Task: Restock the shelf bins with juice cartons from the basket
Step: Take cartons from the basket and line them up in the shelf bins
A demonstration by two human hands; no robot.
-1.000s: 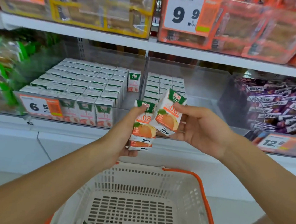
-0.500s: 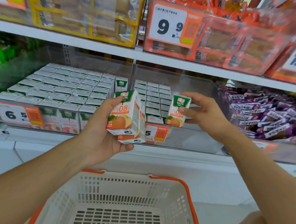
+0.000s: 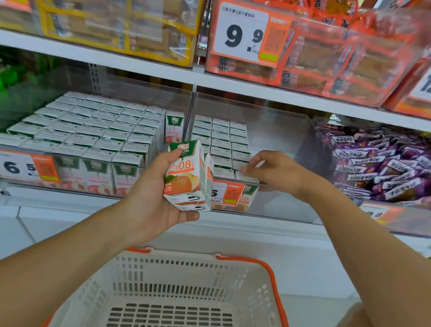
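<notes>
Now my right hand (image 3: 274, 173) pinches an upright orange juice carton (image 3: 247, 178) at the front of the right-hand bin (image 3: 286, 133), beside its price tag (image 3: 228, 192). Left of that tag my left hand (image 3: 152, 199) grips spare cartons (image 3: 188, 175) (two, I think), nearest the gap.

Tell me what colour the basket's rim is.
Orange, around a cream basket, clearest in the head view.

right hand (image 3: 278, 171) has lowered its orange juice carton (image 3: 247, 177) into the clear bin's (image 3: 290, 144) front row, grip still on top
</notes>
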